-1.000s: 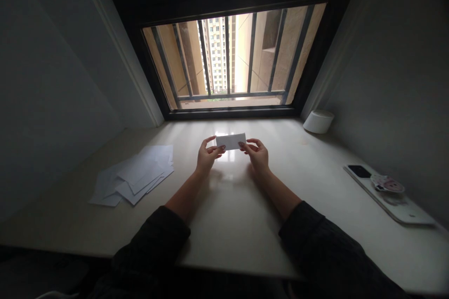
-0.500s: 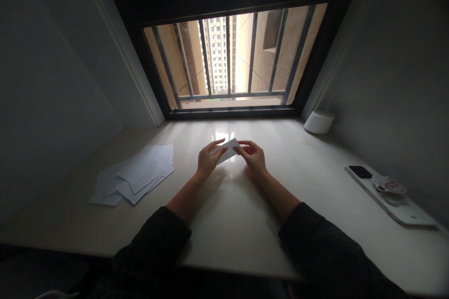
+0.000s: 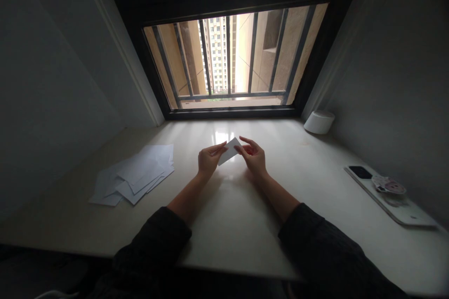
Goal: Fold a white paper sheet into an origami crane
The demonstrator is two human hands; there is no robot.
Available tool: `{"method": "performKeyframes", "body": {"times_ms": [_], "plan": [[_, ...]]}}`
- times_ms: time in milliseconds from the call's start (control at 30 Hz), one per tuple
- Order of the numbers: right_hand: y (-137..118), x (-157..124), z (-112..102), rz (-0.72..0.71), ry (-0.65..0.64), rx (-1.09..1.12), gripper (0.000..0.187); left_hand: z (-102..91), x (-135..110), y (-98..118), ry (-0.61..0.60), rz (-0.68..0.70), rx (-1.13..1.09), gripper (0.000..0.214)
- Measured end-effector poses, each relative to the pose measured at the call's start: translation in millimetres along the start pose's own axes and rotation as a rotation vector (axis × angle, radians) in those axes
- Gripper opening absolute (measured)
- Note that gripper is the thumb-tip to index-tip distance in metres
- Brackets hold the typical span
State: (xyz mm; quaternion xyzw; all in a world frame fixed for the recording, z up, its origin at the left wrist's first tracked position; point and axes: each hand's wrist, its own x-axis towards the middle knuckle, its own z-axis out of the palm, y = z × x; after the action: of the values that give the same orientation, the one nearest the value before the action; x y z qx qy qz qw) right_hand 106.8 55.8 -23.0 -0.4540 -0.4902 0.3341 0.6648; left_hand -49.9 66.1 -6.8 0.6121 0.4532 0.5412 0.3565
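A small piece of white paper (image 3: 229, 151) is held tilted just above the pale counter (image 3: 231, 224), between my two hands. My left hand (image 3: 209, 159) pinches its left side between thumb and fingers. On the other side, my right hand (image 3: 253, 156) grips the right edge with the thumb on the near face; its index finger is raised off the paper. The fingers behind the sheet are partly hidden. To the left of my left hand lies a loose, overlapping pile of white paper sheets (image 3: 140, 173).
A phone (image 3: 393, 198) with a pink-and-white cartoon grip lies at the right, beside the wall. Near the window's right corner stands a white rounded object (image 3: 319, 122). The dark-framed window (image 3: 231, 113) with bars outside closes off the back.
My left fingers have closed in on the paper. The right index finger has lifted slightly away from its edge. The paper's tilt has shifted a little; everything else stays put.
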Motion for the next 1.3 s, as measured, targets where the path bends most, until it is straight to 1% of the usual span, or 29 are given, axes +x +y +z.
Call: {"method": "performKeyframes", "body": {"times_ms": [200,367,567,667,767,900,933,1033,1100,1167,1233,1300], "plan": [[2,-2,0,-0.06,0.033,-0.08,0.042,0.8,0,-1,0.011,0.002,-0.036,0.038],[3,-2,0,-0.106,0.039,-0.108,0.04,0.4,-1,-1,0.014,0.025,-0.029,0.034],[5,-1,0,-0.137,0.035,-0.127,0.038,0.4,-1,0,-0.004,-0.024,-0.038,0.032],[6,-1,-1,-0.13,0.038,-0.14,0.037,0.6,-1,2,0.019,-0.071,-0.058,0.031],[4,-1,-1,-0.095,0.039,-0.133,0.04,0.5,-1,3,0.024,-0.078,-0.065,0.032],[2,0,1,0.006,0.019,-0.073,0.062,1.3,0,3,0.039,-0.054,-0.112,0.033],[2,0,2,0.043,-0.011,-0.062,0.063,2.1,0,2,0.054,-0.057,-0.14,0.033],[3,-2,6,0.168,-0.153,-0.061,0.049,5.6,-1,3,0.097,-0.084,-0.207,0.033],[4,-4,8,0.242,-0.207,-0.048,0.044,8.1,-3,5,0.099,-0.104,-0.229,0.036],[4,-5,10,0.286,-0.203,-0.013,0.044,9.7,-5,8,0.085,-0.12,-0.239,0.045],[4,-6,10,0.299,-0.196,0.032,0.043,10.1,-7,11,0.077,-0.122,-0.234,0.055],[4,-5,10,0.303,-0.199,0.078,0.042,9.9,-8,12,0.083,-0.116,-0.223,0.06]]}}
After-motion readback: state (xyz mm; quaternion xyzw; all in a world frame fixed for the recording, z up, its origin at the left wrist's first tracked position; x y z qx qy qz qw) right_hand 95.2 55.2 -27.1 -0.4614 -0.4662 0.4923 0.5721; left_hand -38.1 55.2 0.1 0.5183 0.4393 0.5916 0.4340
